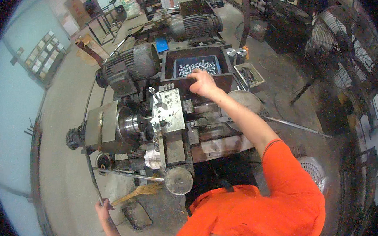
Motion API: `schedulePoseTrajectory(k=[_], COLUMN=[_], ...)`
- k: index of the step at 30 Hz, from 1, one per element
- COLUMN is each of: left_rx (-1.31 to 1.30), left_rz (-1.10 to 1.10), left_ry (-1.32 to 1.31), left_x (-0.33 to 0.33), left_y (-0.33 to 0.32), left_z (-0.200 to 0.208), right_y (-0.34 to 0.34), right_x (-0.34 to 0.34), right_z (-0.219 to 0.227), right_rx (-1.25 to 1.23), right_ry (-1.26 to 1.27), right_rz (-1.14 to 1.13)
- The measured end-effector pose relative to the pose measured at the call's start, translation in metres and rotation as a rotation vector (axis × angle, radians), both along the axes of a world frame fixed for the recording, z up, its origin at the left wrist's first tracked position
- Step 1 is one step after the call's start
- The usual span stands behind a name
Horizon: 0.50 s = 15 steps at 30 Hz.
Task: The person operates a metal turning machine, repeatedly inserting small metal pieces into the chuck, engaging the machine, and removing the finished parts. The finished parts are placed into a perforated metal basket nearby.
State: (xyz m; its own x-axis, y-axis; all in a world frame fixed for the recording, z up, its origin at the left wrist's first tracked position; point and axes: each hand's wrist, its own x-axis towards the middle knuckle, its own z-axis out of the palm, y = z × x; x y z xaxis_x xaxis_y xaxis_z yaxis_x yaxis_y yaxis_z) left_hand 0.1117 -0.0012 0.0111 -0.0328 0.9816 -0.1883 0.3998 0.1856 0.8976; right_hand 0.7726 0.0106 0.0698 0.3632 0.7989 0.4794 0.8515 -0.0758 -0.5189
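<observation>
At the left, my left hand (103, 207) is closed around the lower end of a long dark lever rod (92, 177) that runs down from the lathe-like machine. My right hand (204, 83) is over the near edge of a blue bin (175, 69) heaped with small shiny metal parts (199, 67). Its fingers bend to the left, with the thumb apart from them, and I see nothing held there. The bin sits inside a dark metal tray (166, 63). Left of this hand is a light metal tool block (169, 112), facing the spindle chuck (130, 123).
A large electric motor (135, 64) sits behind the spindle housing (102, 128). Two metal cylinders (232, 52) and a tool box (256, 79) are right of the tray. A steel handle bar (299, 127) juts out to the right. A straw broom (139, 191) lies near my left hand.
</observation>
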Motion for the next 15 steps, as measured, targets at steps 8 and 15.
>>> schedulePoseTrajectory(k=[8,15], left_rx=[-0.138,-0.312], left_rz=[0.025,0.003], left_ry=[0.077,0.059], left_x=[-0.078,0.01], left_y=[0.014,-0.012], left_z=[-0.054,0.016], right_y=[-0.191,-0.481], right_x=[-0.045,-0.036], right_z=[-0.069,-0.162], right_rx=[0.015,-0.293], right_ry=[0.491,0.364], right_rz=[0.195,-0.758])
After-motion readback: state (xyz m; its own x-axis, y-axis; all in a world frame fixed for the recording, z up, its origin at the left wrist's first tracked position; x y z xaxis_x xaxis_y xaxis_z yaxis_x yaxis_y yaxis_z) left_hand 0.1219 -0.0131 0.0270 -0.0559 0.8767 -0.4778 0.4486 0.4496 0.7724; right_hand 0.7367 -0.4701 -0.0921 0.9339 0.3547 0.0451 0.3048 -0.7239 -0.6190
